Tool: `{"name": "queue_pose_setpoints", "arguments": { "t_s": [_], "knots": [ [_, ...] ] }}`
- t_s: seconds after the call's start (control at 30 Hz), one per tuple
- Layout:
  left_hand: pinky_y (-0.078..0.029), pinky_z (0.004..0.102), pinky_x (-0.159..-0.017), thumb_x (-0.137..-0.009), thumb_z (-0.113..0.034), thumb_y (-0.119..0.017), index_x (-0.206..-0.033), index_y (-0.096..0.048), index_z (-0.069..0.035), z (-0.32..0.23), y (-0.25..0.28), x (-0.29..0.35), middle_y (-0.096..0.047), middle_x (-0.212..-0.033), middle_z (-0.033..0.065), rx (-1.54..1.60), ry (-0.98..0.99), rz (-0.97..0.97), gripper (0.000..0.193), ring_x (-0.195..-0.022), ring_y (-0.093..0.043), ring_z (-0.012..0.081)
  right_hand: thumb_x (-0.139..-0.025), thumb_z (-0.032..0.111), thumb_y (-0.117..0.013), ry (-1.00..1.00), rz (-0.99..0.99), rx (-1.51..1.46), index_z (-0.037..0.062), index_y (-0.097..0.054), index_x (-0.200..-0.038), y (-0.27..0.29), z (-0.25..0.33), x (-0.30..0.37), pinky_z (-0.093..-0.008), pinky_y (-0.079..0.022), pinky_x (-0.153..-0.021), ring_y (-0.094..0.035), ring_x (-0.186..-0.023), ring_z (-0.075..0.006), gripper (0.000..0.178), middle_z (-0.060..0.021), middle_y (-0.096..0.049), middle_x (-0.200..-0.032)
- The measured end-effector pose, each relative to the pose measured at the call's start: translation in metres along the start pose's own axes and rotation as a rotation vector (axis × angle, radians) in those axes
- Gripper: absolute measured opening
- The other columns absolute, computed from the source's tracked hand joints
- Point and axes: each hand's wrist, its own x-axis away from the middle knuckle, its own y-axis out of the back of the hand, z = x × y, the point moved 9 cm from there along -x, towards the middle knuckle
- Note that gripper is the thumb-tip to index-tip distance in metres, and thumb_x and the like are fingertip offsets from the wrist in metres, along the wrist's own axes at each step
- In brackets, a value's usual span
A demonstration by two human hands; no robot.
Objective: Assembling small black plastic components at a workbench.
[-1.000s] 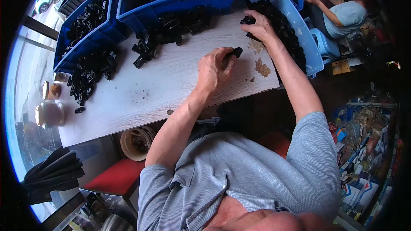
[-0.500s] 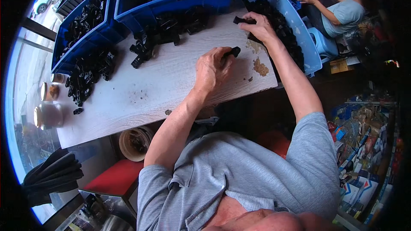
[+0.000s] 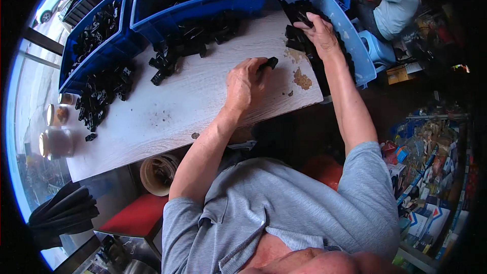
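Observation:
My left hand point(image 3: 240, 87) rests over the pale wood-grain table, its fingers closed around a small black plastic part point(image 3: 271, 63) whose end pokes out past the fingertips. My right hand point(image 3: 322, 36) is above the light blue bin at the table's right edge. Its thumb and forefinger are apart, with no part visible between them. Close under it, at the table's right edge, are black plastic parts point(image 3: 295, 36). More black parts point(image 3: 304, 6) fill the bin beside and behind this hand; its lower fingers are partly hidden.
Blue bins point(image 3: 203, 6) of black parts stand along the table's far side, with loose piles point(image 3: 99, 96) in front. Jars point(image 3: 57, 143) stand at the left edge. A light blue bin point(image 3: 361, 63) flanks the table. Beyond it, a person point(image 3: 393, 10) sits working.
My right hand has let go of the black part it held and shifted slightly right over the bin. My left hand keeps its hold. The whole view has shifted a little.

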Motion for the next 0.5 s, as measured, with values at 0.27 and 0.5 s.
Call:
{"name": "queue_pose_setpoints", "arguments": {
  "t_s": [0.27,0.5],
  "knots": [
    [-0.054,0.0417,-0.077,-0.082,-0.012,-0.070,-0.103,-0.070,-0.008,-0.015,-0.004,0.000,-0.070,-0.093,0.0117,-0.174,-0.140,-0.029,0.021,-0.087,-0.067,0.0331,-0.085,0.047,-0.066,-0.074,-0.045,-0.145,0.0022,-0.049,-0.128,0.015,0.004,0.022,-0.0444,-0.042,-0.107,-0.066,-0.107,-0.0342,0.065,-0.0261,-0.071,-0.105],
    [-0.053,0.0398,-0.077,-0.084,-0.011,-0.072,-0.107,-0.070,-0.007,-0.013,-0.006,0.001,-0.070,-0.096,0.0143,-0.213,-0.152,-0.013,0.024,-0.088,-0.068,0.0333,-0.084,0.047,-0.068,-0.106,-0.081,-0.143,0.0027,-0.047,-0.130,0.016,0.005,0.045,-0.0548,-0.040,-0.107,-0.068,-0.102,-0.0344,0.067,-0.0220,-0.071,-0.093]
  ]
}}
